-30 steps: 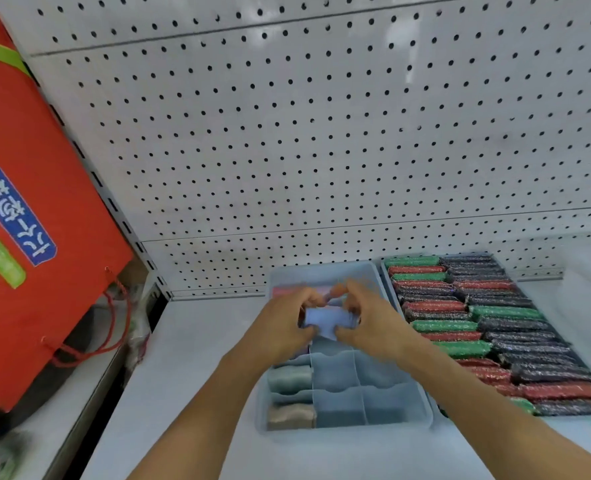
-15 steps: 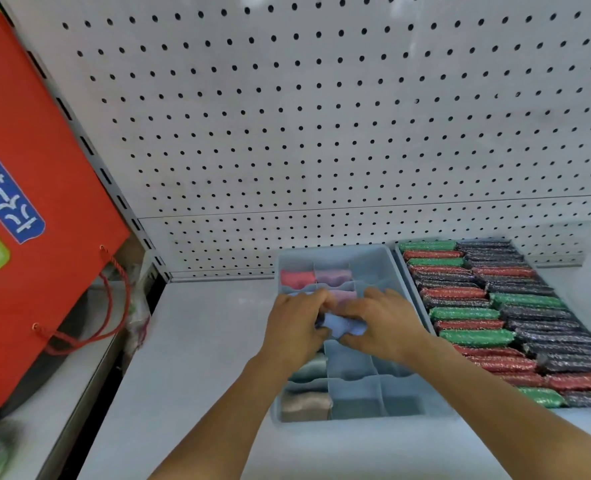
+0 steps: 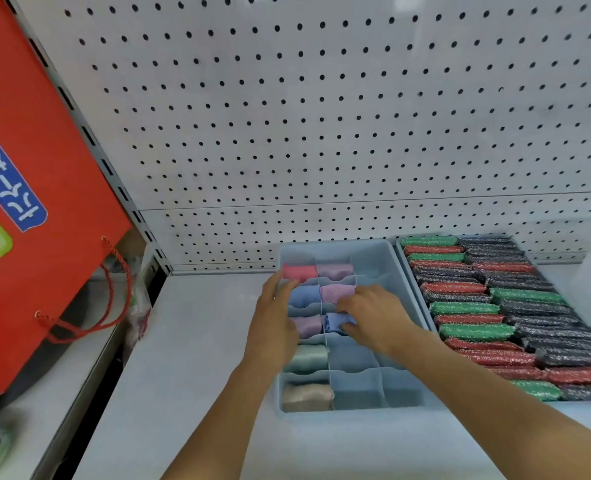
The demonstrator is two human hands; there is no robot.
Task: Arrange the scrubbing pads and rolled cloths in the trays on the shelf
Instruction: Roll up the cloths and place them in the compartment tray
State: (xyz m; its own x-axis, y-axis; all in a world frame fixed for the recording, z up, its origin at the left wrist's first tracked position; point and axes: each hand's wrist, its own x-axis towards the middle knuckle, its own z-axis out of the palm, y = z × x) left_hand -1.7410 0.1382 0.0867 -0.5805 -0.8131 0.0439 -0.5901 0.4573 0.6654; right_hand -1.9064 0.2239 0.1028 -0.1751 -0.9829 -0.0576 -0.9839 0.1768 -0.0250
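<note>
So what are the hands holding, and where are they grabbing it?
The right hand pinches the near end of a blue rolled cloth, tucking it into the divided tray. The left hand holds nothing; it rests on the tray's left edge.

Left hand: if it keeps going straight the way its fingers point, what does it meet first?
Probably the pink rolled cloth: the left hand points up the divided tray's left column toward it. Depth is unclear.
</note>
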